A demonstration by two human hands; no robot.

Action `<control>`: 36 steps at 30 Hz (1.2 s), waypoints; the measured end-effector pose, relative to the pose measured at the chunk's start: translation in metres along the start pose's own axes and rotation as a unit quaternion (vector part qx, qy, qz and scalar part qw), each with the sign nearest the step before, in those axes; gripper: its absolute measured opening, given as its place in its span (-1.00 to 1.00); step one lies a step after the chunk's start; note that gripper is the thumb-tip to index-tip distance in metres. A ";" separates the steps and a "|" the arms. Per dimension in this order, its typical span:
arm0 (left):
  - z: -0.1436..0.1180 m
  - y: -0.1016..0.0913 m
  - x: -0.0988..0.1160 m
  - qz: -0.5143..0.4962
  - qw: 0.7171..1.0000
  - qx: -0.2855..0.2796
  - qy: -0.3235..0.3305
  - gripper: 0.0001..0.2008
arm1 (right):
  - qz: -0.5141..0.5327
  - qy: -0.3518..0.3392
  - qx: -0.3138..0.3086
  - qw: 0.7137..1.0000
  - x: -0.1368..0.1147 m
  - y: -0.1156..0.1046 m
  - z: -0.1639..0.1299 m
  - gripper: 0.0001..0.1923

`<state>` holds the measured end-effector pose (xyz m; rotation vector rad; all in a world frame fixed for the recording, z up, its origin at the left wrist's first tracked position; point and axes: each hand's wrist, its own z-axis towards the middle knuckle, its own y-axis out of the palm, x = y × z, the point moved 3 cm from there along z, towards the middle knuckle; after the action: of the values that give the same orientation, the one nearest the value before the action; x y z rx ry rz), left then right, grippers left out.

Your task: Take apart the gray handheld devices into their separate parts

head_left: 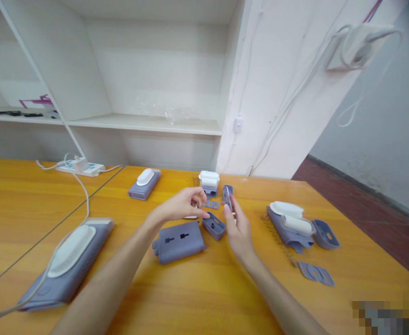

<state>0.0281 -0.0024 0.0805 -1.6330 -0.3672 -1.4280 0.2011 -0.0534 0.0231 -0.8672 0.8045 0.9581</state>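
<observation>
My left hand reaches over the orange table, its thumb and fingers pinched close at a small flat purple piece; whether it grips it I cannot tell. My right hand holds a small purple plastic part upright between thumb and fingers. Below the hands lie a purple housing plate with slots and a small purple cup-shaped part. Just beyond the fingers stands a white-and-purple assembled piece.
A large purple-and-white device with a cable lies at the left, and a smaller one sits further back. Purple and white parts, a spring and a flat plate lie at the right. A power strip sits by the shelves.
</observation>
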 end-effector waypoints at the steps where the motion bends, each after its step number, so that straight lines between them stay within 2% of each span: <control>1: -0.002 0.000 0.000 0.001 1.000 -0.001 0.008 -0.68 | 0.035 0.026 -0.024 0.999 -0.001 0.000 0.004 -0.57; 3: -0.004 0.002 0.000 -0.010 1.000 0.018 0.022 -0.69 | 0.093 0.067 -0.046 0.992 -0.005 -0.001 0.010 -0.57; 6: -0.004 0.006 0.001 -0.019 0.999 0.036 0.031 -0.69 | 0.144 0.109 -0.014 0.983 -0.011 -0.007 0.016 -0.55; 8: -0.004 0.006 0.003 0.002 0.997 0.064 0.046 -0.75 | 0.140 0.104 -0.015 0.985 -0.013 -0.009 0.019 -0.56; 11: -0.005 0.000 0.005 0.045 0.990 0.119 0.059 -0.79 | 0.090 0.050 -0.045 0.994 -0.011 -0.011 0.021 -0.60; 13: -0.007 -0.004 0.003 0.055 0.994 0.090 0.031 -0.71 | 0.034 -0.011 -0.058 0.998 -0.005 -0.014 0.023 -0.63; 15: -0.011 -0.010 -0.005 0.042 0.998 0.032 -0.019 -0.61 | -0.019 -0.078 -0.052 0.995 0.003 -0.017 0.024 -0.65; 17: -0.019 -0.019 -0.016 0.023 0.997 0.001 -0.077 -0.55 | -0.067 -0.132 -0.041 0.988 0.010 -0.021 0.025 -0.66; 20: -0.032 -0.035 -0.033 0.060 0.985 0.005 -0.164 -0.51 | -0.175 -0.170 -0.052 0.968 0.016 -0.022 0.024 -0.66; 23: -0.043 -0.046 -0.046 0.185 0.960 0.016 -0.211 -0.53 | -0.305 -0.162 -0.084 0.935 0.018 -0.015 0.021 -0.66; 26: -0.048 -0.049 -0.056 0.279 0.939 0.010 -0.199 -0.62 | -0.374 -0.160 -0.094 0.908 0.013 -0.007 0.016 -0.64; 30: -0.050 -0.049 -0.062 0.320 0.929 -0.024 -0.185 -0.71 | -0.383 -0.186 -0.117 0.897 0.000 -0.001 0.007 -0.62; 33: -0.054 -0.045 -0.049 0.356 0.920 0.000 -0.161 -0.67 | -0.364 -0.210 -0.157 0.894 -0.012 0.003 -0.001 -0.66; 36: -0.061 -0.024 -0.028 0.384 0.909 -0.004 -0.160 -0.49 | -0.327 -0.233 -0.208 0.892 -0.025 0.012 -0.011 -0.68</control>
<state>-0.0352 -0.0271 0.0605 -1.7407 0.1123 -0.5692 0.1793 -0.0677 0.0373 -1.1173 -0.1346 0.6842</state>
